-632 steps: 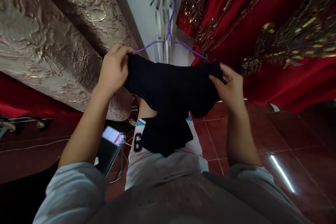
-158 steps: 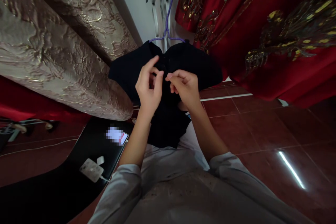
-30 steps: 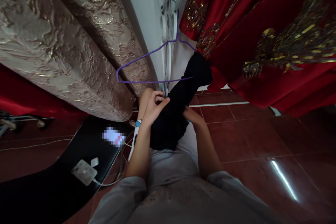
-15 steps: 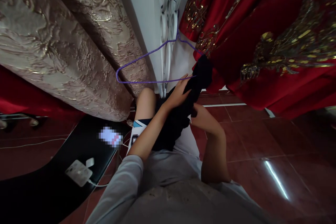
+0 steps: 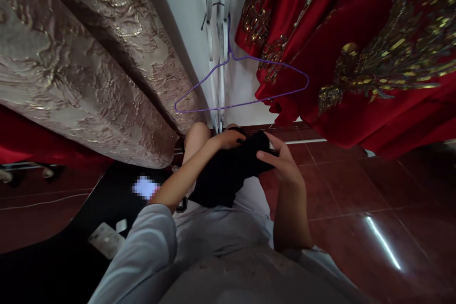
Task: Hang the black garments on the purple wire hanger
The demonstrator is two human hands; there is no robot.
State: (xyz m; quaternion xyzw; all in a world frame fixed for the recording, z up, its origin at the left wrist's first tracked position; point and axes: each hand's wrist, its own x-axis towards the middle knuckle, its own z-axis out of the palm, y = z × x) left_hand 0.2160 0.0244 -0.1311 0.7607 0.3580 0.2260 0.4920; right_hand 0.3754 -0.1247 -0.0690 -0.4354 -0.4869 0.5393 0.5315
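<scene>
A black garment (image 5: 228, 171) lies bunched across my lap. My right hand (image 5: 286, 160) grips its right end, thumb on top and fingers behind the cloth. My left hand (image 5: 231, 139) is closed on its upper edge; the fingertips are partly hidden in dark fabric. Just beyond my knees, a thin purple hanger (image 5: 245, 103) hangs bare from a white metal scrollwork stand (image 5: 213, 47). Which kind of garment it is, I cannot tell.
Pale brocade fabric (image 5: 107, 57) hangs on the left, red fabric with gold sequins (image 5: 320, 33) on the right. A black bench (image 5: 71, 251) beside me holds a lit, blurred phone screen (image 5: 144, 187), a pale patterned device (image 5: 106, 240) and a small white case (image 5: 121, 225). Red tiles (image 5: 342, 190) cover the floor.
The black garment has come off the right end of the purple hanger and down onto my lap. Both hands moved with it, and the hanger now hangs free.
</scene>
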